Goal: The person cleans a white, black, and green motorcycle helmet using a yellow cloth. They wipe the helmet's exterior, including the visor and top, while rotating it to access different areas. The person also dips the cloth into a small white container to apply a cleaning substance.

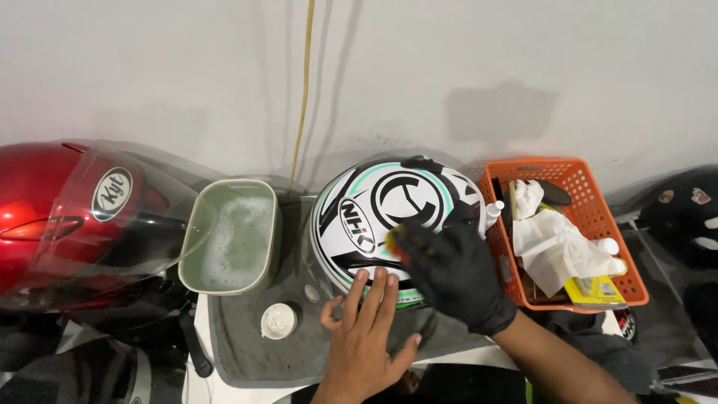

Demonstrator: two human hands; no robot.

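Observation:
A white, black and teal motorcycle helmet [389,202] rests on a grey towel [247,352] in front of me. My bare left hand [366,340] lies flat against the helmet's lower front edge, fingers spread. My right hand [452,273], in a black glove, presses a small yellow-orange sponge [394,241] against the helmet's side; most of the sponge is hidden under the glove.
A pale green tub of soapy water [233,236] stands left of the helmet, with a small white round tin [278,321] below it. A red helmet with a raised clear visor [63,213] is far left. An orange basket [583,179] with cloths and bottles sits right. Another dark helmet [684,213] lies far right.

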